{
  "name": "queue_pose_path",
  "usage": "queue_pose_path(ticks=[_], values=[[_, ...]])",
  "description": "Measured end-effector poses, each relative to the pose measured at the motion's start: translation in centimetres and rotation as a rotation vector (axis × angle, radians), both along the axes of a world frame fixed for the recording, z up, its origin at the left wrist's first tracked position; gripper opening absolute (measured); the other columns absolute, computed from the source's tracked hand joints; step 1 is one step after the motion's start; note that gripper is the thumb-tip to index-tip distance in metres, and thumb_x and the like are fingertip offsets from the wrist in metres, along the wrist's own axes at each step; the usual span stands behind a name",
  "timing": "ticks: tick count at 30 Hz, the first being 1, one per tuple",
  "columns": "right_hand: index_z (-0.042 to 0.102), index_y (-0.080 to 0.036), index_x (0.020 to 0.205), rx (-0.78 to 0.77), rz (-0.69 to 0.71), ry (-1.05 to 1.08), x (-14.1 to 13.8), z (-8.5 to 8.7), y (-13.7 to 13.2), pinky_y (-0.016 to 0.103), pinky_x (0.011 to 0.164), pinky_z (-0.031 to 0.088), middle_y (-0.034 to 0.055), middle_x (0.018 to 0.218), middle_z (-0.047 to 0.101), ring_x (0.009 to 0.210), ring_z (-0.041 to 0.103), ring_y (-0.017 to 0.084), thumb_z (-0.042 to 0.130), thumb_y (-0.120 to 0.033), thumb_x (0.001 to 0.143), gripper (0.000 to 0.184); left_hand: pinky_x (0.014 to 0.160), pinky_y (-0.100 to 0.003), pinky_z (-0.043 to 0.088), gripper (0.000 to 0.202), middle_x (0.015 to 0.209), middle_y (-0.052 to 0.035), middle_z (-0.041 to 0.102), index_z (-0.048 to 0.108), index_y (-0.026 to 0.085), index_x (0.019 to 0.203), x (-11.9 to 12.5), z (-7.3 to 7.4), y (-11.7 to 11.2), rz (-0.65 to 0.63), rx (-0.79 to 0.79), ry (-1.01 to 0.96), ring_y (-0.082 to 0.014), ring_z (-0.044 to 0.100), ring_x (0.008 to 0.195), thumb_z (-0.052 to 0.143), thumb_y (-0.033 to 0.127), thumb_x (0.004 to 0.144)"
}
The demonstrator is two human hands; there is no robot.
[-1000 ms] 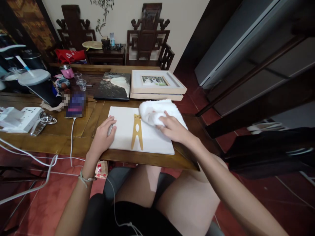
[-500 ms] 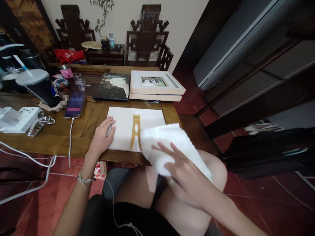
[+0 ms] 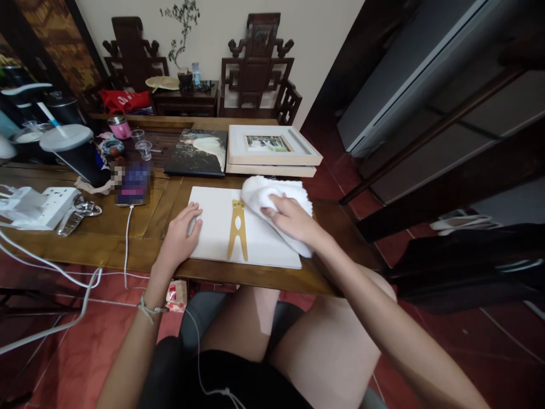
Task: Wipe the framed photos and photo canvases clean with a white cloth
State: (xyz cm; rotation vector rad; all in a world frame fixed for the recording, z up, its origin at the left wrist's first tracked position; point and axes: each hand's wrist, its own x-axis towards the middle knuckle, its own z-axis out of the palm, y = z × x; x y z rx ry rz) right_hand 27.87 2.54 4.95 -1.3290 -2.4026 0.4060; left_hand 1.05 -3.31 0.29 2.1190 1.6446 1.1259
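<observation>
A fluffy white cloth [image 3: 264,194], soft and bunched, lies on the far right part of a flat white rectangular board [image 3: 215,236] that bears a thin golden easel-shaped strut [image 3: 237,232]. The board rests at the near edge of a glossy brown wooden table [image 3: 140,238], above a red tiled floor. The right hand [image 3: 292,220] presses the cloth, fingers spread and loosely bent over it. The left hand [image 3: 181,237] rests on the board's left edge, fingers relaxed and uncurled. Farther off lie pale stacked picture frames [image 3: 272,153].

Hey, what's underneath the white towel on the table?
The white towel, held from above by the right hand, covers the far right corner of the white frame back. That corner and anything beneath the folds cannot be seen.
</observation>
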Motion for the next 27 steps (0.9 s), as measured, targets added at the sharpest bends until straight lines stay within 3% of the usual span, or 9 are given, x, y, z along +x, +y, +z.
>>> queue_pose_path(ticks=[3,6,9,12,14,17,21,24,27], values=[[0.058,-0.016,0.093,0.088,-0.051,-0.038,-2.6,-1.4,0.2,0.065,0.107,0.029,0.0162,0.1,0.07,0.118,0.057,0.037,0.036,-0.016,0.089,0.023,0.113,-0.05,0.039,0.028,0.133,-0.0161,0.062,0.065,0.014,0.112,0.0,0.0,0.0,-0.002,-0.006,0.003,-0.0262,0.053,0.131,0.048,0.028,0.093],[0.062,-0.01,0.1,0.13,0.065,-0.069,-4.1,-1.9,-3.3,0.069,0.111,0.023,0.0254,0.135,0.056,0.141,0.032,0.041,0.04,-0.012,0.085,0.027,0.113,-0.05,0.039,0.027,0.133,-0.0143,0.062,0.065,0.016,0.111,0.0,-0.1,0.0,0.002,0.0,-0.004,-0.0255,0.053,0.13,0.049,0.027,0.093],[0.066,-0.012,0.091,0.101,0.221,-0.056,-3.9,-1.1,-8.5,0.07,0.114,0.017,0.0224,0.149,0.044,0.145,0.024,0.04,0.046,-0.007,0.077,0.025,0.113,-0.05,0.039,0.027,0.133,-0.0142,0.062,0.065,0.016,0.112,0.0,-0.2,0.0,0.002,0.006,-0.005,-0.0252,0.054,0.13,0.049,0.027,0.093],[0.068,-0.015,0.079,0.02,0.379,-0.018,-2.9,0.5,-12.4,0.066,0.117,0.016,0.018,0.147,0.048,0.145,0.026,0.037,0.05,-0.006,0.069,0.022,0.113,-0.049,0.039,0.028,0.134,-0.0153,0.061,0.065,0.015,0.113,0.1,-0.1,0.0,0.0,0.005,0.002,-0.0254,0.053,0.13,0.049,0.027,0.093],[0.067,-0.017,0.075,-0.04,0.464,-0.005,-2.2,1.5,-13.1,0.062,0.118,0.018,0.0161,0.142,0.054,0.143,0.032,0.034,0.05,-0.005,0.066,0.022,0.113,-0.048,0.039,0.029,0.134,-0.0166,0.061,0.065,0.013,0.113,0.1,-0.1,-0.1,0.0,0.008,0.005,-0.0257,0.053,0.13,0.048,0.027,0.093],[0.066,-0.017,0.079,-0.065,0.471,0.0,-1.6,2.3,-11.2,0.055,0.117,0.028,0.0134,0.123,0.068,0.132,0.05,0.029,0.048,-0.005,0.071,0.023,0.113,-0.047,0.039,0.03,0.133,-0.0175,0.061,0.065,0.011,0.113,0.1,-0.2,0.0,-0.003,0.009,0.007,-0.0261,0.053,0.131,0.048,0.027,0.093],[0.063,-0.019,0.083,-0.013,0.294,-0.048,-2.2,1.3,-5.1,0.052,0.108,0.04,0.0088,0.095,0.073,0.111,0.064,0.03,0.044,-0.01,0.084,0.021,0.113,-0.047,0.039,0.03,0.133,-0.0172,0.061,0.065,0.011,0.113,0.0,-0.2,0.0,0.0,0.005,-0.003,-0.0264,0.054,0.13,0.049,0.026,0.093],[0.063,-0.016,0.092,0.038,0.194,-0.081,-3.8,0.2,-1.1,0.053,0.109,0.035,0.0104,0.103,0.072,0.114,0.062,0.03,0.041,-0.012,0.088,0.023,0.113,-0.047,0.039,0.03,0.133,-0.0166,0.062,0.065,0.012,0.113,0.0,-0.2,0.0,0.001,0.001,-0.005,-0.026,0.054,0.13,0.048,0.026,0.093],[0.063,-0.01,0.103,0.093,0.128,-0.128,-5.9,-0.5,0.1,0.06,0.112,0.027,0.0197,0.126,0.063,0.135,0.044,0.036,0.041,-0.011,0.089,0.026,0.113,-0.047,0.039,0.029,0.132,-0.0162,0.062,0.065,0.013,0.113,0.0,-0.2,0.0,0.003,0.0,-0.003,-0.0256,0.054,0.13,0.048,0.025,0.093]])
